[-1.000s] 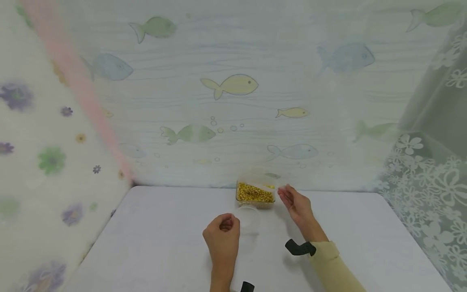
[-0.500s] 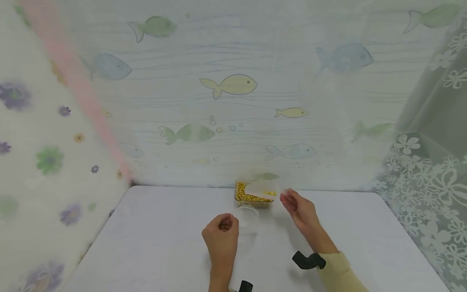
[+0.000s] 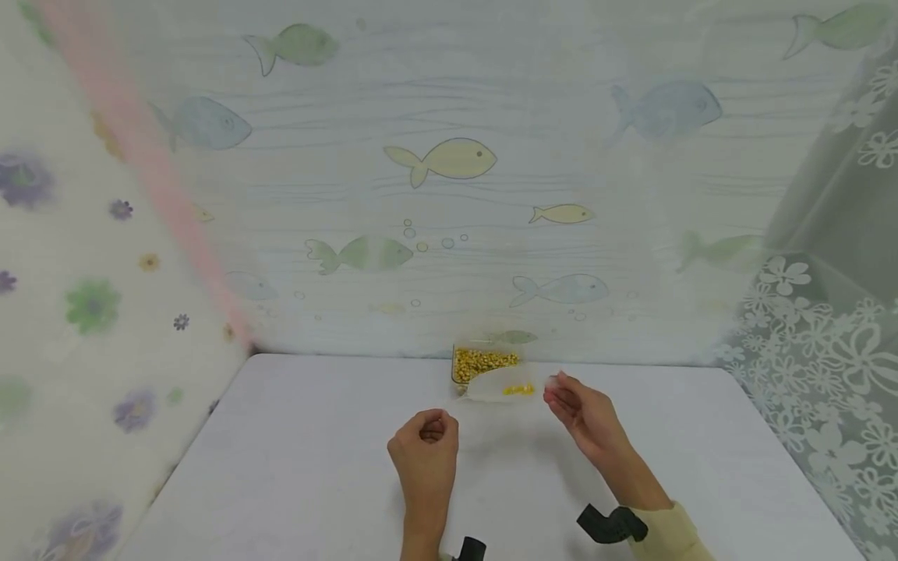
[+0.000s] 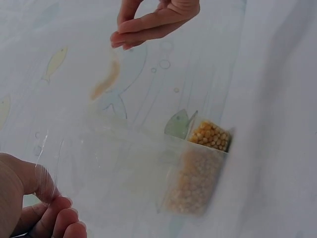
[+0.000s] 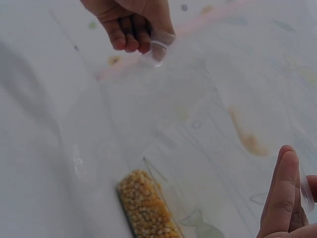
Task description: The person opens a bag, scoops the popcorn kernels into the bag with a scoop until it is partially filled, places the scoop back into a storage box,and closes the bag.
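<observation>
A see-through plastic tub (image 3: 484, 362) of yellow corn kernels stands at the back of the table. My right hand (image 3: 585, 417) pinches the end of a translucent scoop (image 3: 487, 386), which carries a few yellow kernels (image 3: 519, 389). In the head view the scoop overlaps the tub's front. Thumb and fingers of my left hand (image 3: 424, 448) pinch the clear edge of a see-through, cup-like vessel (image 5: 157, 42). Its outline is faint, and the corn shows through it in the left wrist view. The right wrist view catches the kernels on the scoop as a blurred orange streak.
The white table (image 3: 302, 452) ends at a curtain printed with fish (image 3: 459, 160) just behind the tub. A flowered curtain (image 3: 94, 304) flanks it on the left, and lace-patterned cloth (image 3: 821, 374) on the right. Black wrist mounts (image 3: 612, 523) stick out near both wrists.
My right hand has moved down and slightly right, bringing the scoop with its kernels from over the tub toward me. The left hand has stayed nearly still.
</observation>
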The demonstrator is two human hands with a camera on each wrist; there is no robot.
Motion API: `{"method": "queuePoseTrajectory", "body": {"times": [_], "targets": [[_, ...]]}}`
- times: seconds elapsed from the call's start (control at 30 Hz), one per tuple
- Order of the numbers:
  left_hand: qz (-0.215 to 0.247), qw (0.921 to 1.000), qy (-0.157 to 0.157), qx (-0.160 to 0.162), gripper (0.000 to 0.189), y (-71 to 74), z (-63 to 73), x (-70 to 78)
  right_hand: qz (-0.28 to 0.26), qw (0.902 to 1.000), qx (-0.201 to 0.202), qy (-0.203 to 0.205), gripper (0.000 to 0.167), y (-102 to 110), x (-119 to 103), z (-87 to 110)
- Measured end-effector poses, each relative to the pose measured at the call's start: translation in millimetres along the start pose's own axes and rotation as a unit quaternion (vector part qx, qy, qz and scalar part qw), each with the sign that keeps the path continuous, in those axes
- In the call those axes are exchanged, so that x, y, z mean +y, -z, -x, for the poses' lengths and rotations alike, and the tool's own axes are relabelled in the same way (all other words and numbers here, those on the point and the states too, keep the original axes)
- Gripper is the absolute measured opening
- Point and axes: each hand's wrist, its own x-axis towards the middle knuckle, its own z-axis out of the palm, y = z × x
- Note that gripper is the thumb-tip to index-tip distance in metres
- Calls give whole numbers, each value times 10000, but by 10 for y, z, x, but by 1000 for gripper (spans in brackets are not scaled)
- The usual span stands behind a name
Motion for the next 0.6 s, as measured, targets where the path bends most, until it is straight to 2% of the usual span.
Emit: {"method": "queuePoseTrajectory", "body": {"times": [0.27, 0.6], "targets": [[-47, 10000, 73, 9, 8, -6, -3, 24, 226, 9996, -163, 45, 33, -50, 20, 75], [-24, 9999, 124, 52, 9, -1, -7, 28, 1121, 9924, 344, 379, 18, -108, 31, 136]]}}
